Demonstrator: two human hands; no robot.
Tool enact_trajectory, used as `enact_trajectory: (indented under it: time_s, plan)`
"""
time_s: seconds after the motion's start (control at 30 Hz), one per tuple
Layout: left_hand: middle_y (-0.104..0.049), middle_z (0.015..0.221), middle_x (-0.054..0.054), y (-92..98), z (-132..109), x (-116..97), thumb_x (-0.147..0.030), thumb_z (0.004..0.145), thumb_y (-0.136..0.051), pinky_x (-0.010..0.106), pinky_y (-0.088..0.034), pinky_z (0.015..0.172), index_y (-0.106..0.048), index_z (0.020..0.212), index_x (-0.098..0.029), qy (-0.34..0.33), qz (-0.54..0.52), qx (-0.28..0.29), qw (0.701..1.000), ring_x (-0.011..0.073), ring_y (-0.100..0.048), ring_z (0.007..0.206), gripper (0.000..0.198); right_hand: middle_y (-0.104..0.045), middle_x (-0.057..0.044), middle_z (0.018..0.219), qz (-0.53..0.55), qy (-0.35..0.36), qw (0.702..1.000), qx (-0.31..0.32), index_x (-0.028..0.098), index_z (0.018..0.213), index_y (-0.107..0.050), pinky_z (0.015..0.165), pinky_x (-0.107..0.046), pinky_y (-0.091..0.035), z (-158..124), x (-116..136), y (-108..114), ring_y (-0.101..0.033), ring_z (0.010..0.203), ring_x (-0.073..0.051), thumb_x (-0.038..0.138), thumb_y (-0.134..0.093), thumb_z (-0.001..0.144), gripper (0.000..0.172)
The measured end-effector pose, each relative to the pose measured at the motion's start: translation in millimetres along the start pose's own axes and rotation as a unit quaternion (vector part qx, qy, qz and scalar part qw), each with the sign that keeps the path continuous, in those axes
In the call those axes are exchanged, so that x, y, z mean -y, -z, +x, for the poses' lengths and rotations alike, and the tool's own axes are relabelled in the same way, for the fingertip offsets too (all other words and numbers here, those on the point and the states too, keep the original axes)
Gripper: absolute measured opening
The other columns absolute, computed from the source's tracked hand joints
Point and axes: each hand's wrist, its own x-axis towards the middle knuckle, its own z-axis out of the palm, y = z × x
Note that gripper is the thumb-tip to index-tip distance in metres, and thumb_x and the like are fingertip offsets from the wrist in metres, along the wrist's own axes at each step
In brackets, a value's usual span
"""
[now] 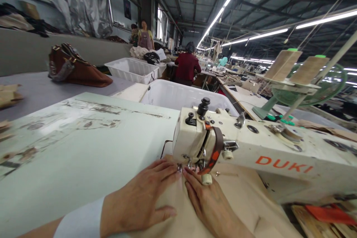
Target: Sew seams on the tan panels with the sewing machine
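Observation:
A cream sewing machine point(223, 134) with orange lettering stands in front of me. Under its needle area lies a large piece of beige fabric point(237, 189), which spreads toward me and to the right. My left hand point(139, 193) rests flat on the fabric's left part, fingers stretched out and fingertips close to the presser foot point(180, 167). On the other side, my right hand point(208, 197) lies on the fabric with its fingers extended, the tips just right of the foot. The needle itself is too small to make out, and the fingertips partly hide the stitching spot.
The pale green tabletop point(92, 145) is worn and scuffed. Behind the machine stands a white plastic bin point(173, 95), with another white bin point(131, 68) and a brown handbag point(80, 68) to the left. Thread cones point(284, 65) and a green fan point(331, 78) are at right. Several people work farther back.

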Motion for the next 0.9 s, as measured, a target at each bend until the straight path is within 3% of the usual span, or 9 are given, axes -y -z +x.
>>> enact_trajectory:
  time_s: [0.27,0.53,0.67,0.77,0.9]
  plan:
    - [-0.051,0.144,0.009,-7.4,-2.3,6.4,-0.047,0.086,-0.067,0.048,-0.027,0.117,-0.042,0.146,-0.023,-0.012,0.006,-0.004,1.0,0.0303,-0.045,0.133,0.07,-0.064,-0.005,0.126,0.008,-0.023,0.998,0.05,0.022,0.132,-0.058,0.111,-0.041,-0.042,1.7,1.9,5.5,-0.058,0.118,-0.021,0.017,-0.047,0.096,0.037]
    - [-0.051,0.144,0.008,-17.0,-2.5,15.5,-0.05,0.088,-0.065,0.047,-0.03,0.116,-0.044,0.146,-0.024,-0.023,0.035,-0.019,0.999,0.0297,-0.044,0.133,0.067,-0.065,-0.007,0.124,-0.011,-0.025,0.998,0.056,0.022,0.135,-0.054,0.113,-0.043,-0.036,1.0,3.6,6.1,-0.057,0.119,-0.02,0.018,-0.045,0.097,0.04]
    - [-0.047,0.147,0.012,-14.4,-5.1,9.4,-0.048,0.093,-0.059,0.048,-0.028,0.117,-0.042,0.147,-0.021,-0.033,0.047,-0.015,0.998,0.0295,-0.042,0.135,0.063,-0.064,-0.008,0.126,-0.057,-0.04,0.996,0.048,0.021,0.136,-0.053,0.113,-0.045,-0.036,-0.2,6.4,4.8,-0.058,0.119,-0.02,0.021,-0.045,0.098,0.039]
    - [-0.044,0.149,0.013,-8.2,-21.2,-5.7,-0.046,0.094,-0.058,0.05,-0.025,0.118,-0.04,0.148,-0.02,-0.034,0.058,0.009,0.998,0.0302,-0.039,0.138,0.062,-0.06,-0.015,0.131,-0.076,-0.072,0.994,0.022,0.014,0.136,-0.052,0.111,-0.053,-0.036,-10.8,22.2,4.0,-0.054,0.124,-0.027,0.021,-0.044,0.098,0.039]
    - [-0.041,0.151,0.012,3.1,-67.4,-32.5,-0.05,0.094,-0.057,0.05,-0.02,0.12,-0.034,0.151,-0.021,-0.015,0.052,0.05,0.997,0.0282,-0.035,0.141,0.067,-0.047,-0.016,0.145,-0.124,-0.075,0.989,0.012,0.012,0.142,-0.044,0.108,-0.053,-0.04,-50.3,48.5,11.9,-0.045,0.134,-0.03,0.029,-0.044,0.099,0.047]
